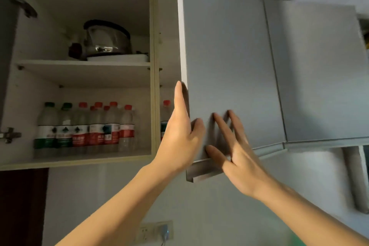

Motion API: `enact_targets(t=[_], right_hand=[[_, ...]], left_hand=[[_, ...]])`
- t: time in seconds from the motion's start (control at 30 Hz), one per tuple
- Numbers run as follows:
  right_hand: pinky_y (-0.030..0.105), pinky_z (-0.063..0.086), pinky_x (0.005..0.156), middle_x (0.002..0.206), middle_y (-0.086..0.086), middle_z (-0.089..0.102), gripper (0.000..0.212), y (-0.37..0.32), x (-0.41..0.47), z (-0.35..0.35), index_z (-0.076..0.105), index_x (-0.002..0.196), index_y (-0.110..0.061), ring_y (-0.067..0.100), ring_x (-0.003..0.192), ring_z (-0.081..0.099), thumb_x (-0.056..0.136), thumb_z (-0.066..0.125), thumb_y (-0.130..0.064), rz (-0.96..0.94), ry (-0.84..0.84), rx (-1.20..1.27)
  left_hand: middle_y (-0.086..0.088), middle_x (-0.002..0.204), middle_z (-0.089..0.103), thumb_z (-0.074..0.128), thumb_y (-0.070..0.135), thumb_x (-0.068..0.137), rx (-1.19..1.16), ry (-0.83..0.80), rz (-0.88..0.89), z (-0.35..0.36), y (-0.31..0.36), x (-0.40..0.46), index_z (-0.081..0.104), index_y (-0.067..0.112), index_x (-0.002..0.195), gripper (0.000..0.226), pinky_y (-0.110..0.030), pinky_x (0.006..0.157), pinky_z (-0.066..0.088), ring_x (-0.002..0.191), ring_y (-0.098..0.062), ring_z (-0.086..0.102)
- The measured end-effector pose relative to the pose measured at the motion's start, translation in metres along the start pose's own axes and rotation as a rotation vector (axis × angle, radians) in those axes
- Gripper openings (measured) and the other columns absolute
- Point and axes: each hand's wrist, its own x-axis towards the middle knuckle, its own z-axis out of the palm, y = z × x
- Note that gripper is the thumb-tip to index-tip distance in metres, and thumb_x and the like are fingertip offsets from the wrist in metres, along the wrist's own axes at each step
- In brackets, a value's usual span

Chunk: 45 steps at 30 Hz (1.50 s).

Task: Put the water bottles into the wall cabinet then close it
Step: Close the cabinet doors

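Note:
The wall cabinet (pixel 152 78) stands open above me. Several water bottles (pixel 85 130) with red and green caps line its lower shelf, and one more bottle (pixel 165 118) shows in the section behind the door's edge. The grey door (pixel 225 56) is swung partly out. My left hand (pixel 179 132) holds the door's free edge, fingers straight up along it and thumb on the front. Beside it, my right hand (pixel 233 146) lies flat on the door's front with fingers spread, just above the metal handle strip (pixel 203 170).
A steel kettle (pixel 106 39) and a white dish (pixel 117 58) sit on the upper shelf. A closed grey door (pixel 319 70) is on the right. A wall socket with a plug (pixel 157 231) is below, and a pipe (pixel 357 181) runs down at far right.

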Motion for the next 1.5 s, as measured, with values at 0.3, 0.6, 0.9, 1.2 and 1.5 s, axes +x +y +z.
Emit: enact_targets(t=[0.3, 0.6, 0.9, 1.2, 1.5], right_hand=[[0.039, 0.000, 0.128, 0.163, -0.012, -0.032, 0.087, 0.038, 0.038, 0.072, 0.009, 0.161, -0.038, 0.018, 0.156, -0.019, 0.094, 0.062, -0.053, -0.073, -0.001, -0.304], [0.054, -0.002, 0.127, 0.170, 0.006, -0.019, 0.092, 0.075, 0.077, 0.097, 0.014, 0.163, -0.032, 0.034, 0.156, -0.020, 0.090, 0.057, -0.067, -0.074, -0.017, -0.501], [0.069, 0.019, 0.119, 0.168, 0.021, 0.018, 0.088, 0.113, 0.097, 0.118, 0.038, 0.158, -0.021, 0.049, 0.154, 0.013, 0.088, 0.039, -0.075, -0.142, 0.073, -0.583], [0.069, 0.014, 0.120, 0.169, 0.018, 0.016, 0.086, 0.134, 0.103, 0.138, 0.035, 0.159, -0.023, 0.047, 0.155, 0.010, 0.090, 0.041, -0.073, -0.213, 0.183, -0.580], [0.066, 0.013, 0.122, 0.169, 0.017, 0.019, 0.084, 0.142, 0.105, 0.138, 0.039, 0.157, -0.021, 0.044, 0.156, 0.011, 0.089, 0.044, -0.071, -0.260, 0.221, -0.521]], left_hand=[[0.028, 0.157, 0.024, 0.062, 0.025, 0.098, 0.019, 0.117, -0.143, -0.023, -0.088, 0.012, -0.003, 0.043, 0.159, 0.091, -0.026, 0.122, 0.020, 0.140, 0.017, 0.024], [0.007, 0.167, 0.005, 0.060, 0.058, 0.079, 0.253, 0.300, -0.250, -0.030, -0.160, 0.034, 0.012, 0.045, 0.158, 0.093, -0.054, 0.125, 0.012, 0.154, -0.016, 0.006], [0.016, 0.167, -0.004, 0.062, 0.065, 0.074, 0.333, 0.338, -0.331, -0.035, -0.206, 0.053, 0.018, 0.054, 0.154, 0.092, -0.056, 0.124, 0.013, 0.156, -0.015, -0.001], [0.006, 0.166, -0.002, 0.062, 0.074, 0.071, 0.496, 0.232, -0.297, -0.045, -0.229, 0.052, 0.010, 0.053, 0.156, 0.102, -0.059, 0.123, 0.017, 0.155, -0.023, 0.002], [0.007, 0.167, -0.006, 0.058, 0.078, 0.080, 0.699, 0.163, -0.356, -0.047, -0.220, 0.048, -0.005, 0.053, 0.156, 0.102, -0.061, 0.122, 0.013, 0.155, -0.025, -0.002]])
